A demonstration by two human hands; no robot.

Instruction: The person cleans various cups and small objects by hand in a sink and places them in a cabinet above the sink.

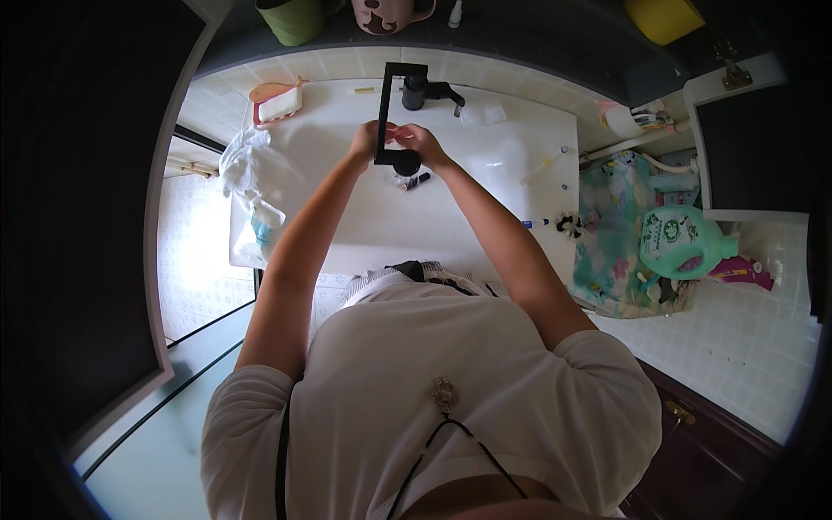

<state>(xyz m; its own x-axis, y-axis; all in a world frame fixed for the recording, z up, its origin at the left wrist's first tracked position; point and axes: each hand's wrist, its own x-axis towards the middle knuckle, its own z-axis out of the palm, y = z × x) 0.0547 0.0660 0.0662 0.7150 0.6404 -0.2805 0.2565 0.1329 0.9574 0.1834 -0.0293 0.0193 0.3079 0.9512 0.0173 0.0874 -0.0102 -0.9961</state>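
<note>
My two hands meet over the white sink (468, 217), beneath the black faucet (382, 113) with its angular spout. The spout crosses in front of my left hand (365, 141) and covers part of its fingers. My right hand (419, 144) curls inward against the left, with its fingertips closed together. Something small and reddish shows between the fingertips, but I cannot make out whether it is an object or skin. Just below the hands, a dark drain fitting (417, 181) lies in the basin near the faucet's round end.
A soap dish (264, 90) holding a white bar stands at the back left, above a white cloth (247, 163). A green detergent jug (680, 241) lies on a patterned cover to the right. Cups, including a green one (295, 19), sit on the shelf overhead.
</note>
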